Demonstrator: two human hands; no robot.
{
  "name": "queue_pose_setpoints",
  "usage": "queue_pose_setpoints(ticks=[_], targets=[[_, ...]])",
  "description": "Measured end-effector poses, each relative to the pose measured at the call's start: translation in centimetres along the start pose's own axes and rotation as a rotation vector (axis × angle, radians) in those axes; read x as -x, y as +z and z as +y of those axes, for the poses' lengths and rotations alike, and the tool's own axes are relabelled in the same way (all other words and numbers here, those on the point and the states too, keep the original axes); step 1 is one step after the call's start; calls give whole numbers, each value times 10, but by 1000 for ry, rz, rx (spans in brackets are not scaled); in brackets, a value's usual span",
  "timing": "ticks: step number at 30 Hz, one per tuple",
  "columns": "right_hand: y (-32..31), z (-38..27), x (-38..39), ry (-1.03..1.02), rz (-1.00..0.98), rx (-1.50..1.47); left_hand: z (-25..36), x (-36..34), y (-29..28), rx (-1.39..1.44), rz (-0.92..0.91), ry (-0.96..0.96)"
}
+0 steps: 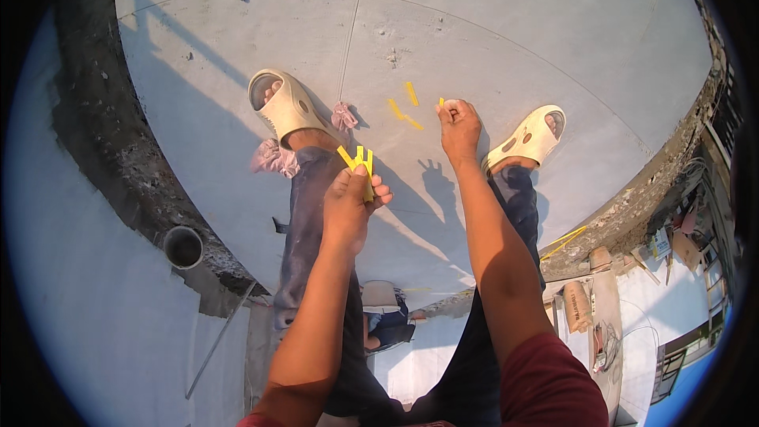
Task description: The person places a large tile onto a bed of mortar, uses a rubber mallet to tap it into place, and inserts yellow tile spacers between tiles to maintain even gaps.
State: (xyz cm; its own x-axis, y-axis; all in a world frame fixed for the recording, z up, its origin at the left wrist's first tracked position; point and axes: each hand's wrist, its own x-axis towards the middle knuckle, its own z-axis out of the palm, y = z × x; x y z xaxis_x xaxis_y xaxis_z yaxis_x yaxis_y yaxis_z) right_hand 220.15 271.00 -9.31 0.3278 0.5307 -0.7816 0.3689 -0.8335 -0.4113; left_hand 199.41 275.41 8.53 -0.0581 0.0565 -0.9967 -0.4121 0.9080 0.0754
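Observation:
Several short yellow strips (361, 160) fan out from my left hand (345, 209), whose thumb and fingers are closed around their lower ends. Ahead and to the right, my right hand (460, 133) pinches one small yellow piece (441, 101) between thumb and fingertips, a little above the grey surface. On that surface, just left of my right hand, lie a loose yellow strip (412, 94), a second strip (395, 108) and a third strip (413, 122). What the strips are made of, I cannot tell.
My feet stand apart in beige slippers (294, 107) on a grey slab (506, 55) with thin scored lines. Crumpled pink cloth (275, 158) lies by the left foot. A rough edge borders the slab; an open pipe (183, 247) stands left. A brown sack (577, 306) lies lower right.

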Motion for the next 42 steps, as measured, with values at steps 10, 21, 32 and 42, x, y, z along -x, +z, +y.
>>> queue_pose_setpoints(ticks=[10,21,32,42], targets=[[73,-54,19,-183,222,373,6,-4,-7,51,18,40],[87,-40,25,-387,202,515,11,-3,-8,63,26,47],[36,-88,60,-7,-306,-296,6,-9,-15,-69,176,169],[22,-117,126,-490,-485,-202,7,-7,-13,-113,267,112]])
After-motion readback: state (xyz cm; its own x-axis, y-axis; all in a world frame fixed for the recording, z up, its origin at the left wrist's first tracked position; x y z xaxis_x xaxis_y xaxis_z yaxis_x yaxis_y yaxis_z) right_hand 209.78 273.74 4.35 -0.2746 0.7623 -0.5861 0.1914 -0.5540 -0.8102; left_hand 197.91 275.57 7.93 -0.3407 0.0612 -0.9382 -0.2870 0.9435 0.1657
